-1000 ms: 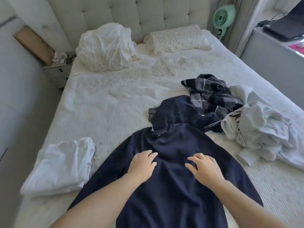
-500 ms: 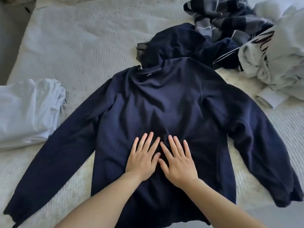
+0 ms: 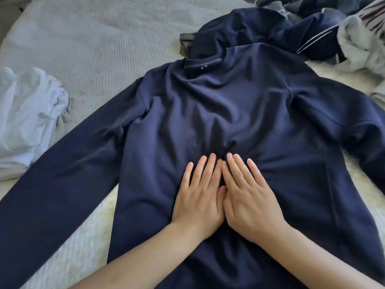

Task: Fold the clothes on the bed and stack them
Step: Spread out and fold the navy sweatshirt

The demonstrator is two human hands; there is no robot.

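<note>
A navy long-sleeved top (image 3: pixel 218 105) lies spread flat on the bed (image 3: pixel 100 38), collar away from me and both sleeves stretched out to the sides. My left hand (image 3: pixel 198 195) and my right hand (image 3: pixel 248 197) press flat on its middle, side by side, fingers straight and thumbs touching. Wrinkles bunch just beyond my fingertips. A folded pale blue garment (image 3: pixel 27 122) rests at the left edge of the bed.
Beyond the collar lies a crumpled navy garment (image 3: pixel 260 28) with a white stripe. A dark checked piece (image 3: pixel 291 3) and a heap of pale grey clothes (image 3: pixel 364 42) fill the far right corner.
My view has dropped lower and closer to the top. Both hands have slid down its front, flattened, and come together at the middle.
</note>
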